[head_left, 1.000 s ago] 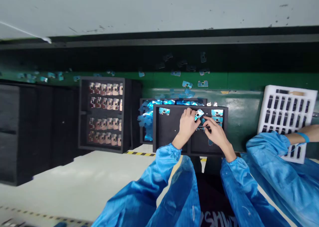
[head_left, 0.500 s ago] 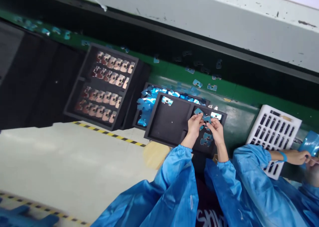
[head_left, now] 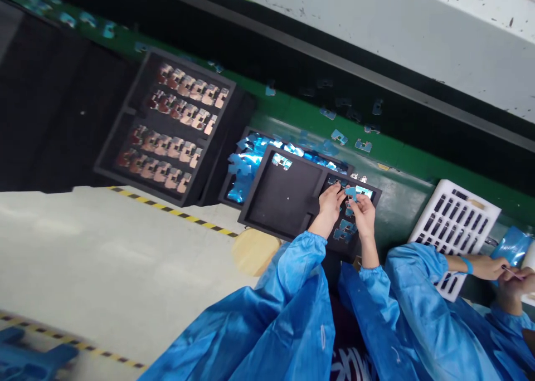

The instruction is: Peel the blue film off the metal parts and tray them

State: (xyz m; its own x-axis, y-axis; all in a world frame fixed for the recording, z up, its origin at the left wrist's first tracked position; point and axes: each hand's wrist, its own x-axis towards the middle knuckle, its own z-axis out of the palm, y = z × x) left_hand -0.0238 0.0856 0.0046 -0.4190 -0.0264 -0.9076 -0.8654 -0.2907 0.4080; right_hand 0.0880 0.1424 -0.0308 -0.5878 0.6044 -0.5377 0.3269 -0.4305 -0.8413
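A black foam tray (head_left: pixel 284 203) lies in front of me on the green bench, with small blue-filmed parts (head_left: pixel 345 229) lying in its right compartment. My left hand (head_left: pixel 331 205) rests over the tray's divider with fingers curled toward a small blue part (head_left: pixel 351 193). My right hand (head_left: pixel 364 214) pinches that same blue part from the right. Both hands meet above the right compartment. One more blue part (head_left: pixel 281 160) sits at the tray's far left corner.
A heap of blue film pieces (head_left: pixel 246 166) fills a tray behind. A black tray of copper-coloured parts (head_left: pixel 171 130) stands at left. A white tray with dark slots (head_left: pixel 453 225) lies at right, where another person's hands (head_left: pixel 497 267) hold a blue piece. Loose blue bits (head_left: pixel 339 137) litter the green surface.
The view has tilted and swung left. My hands stayed together over the right compartment, lifting a blue part slightly. The other person's hands came into view at right.
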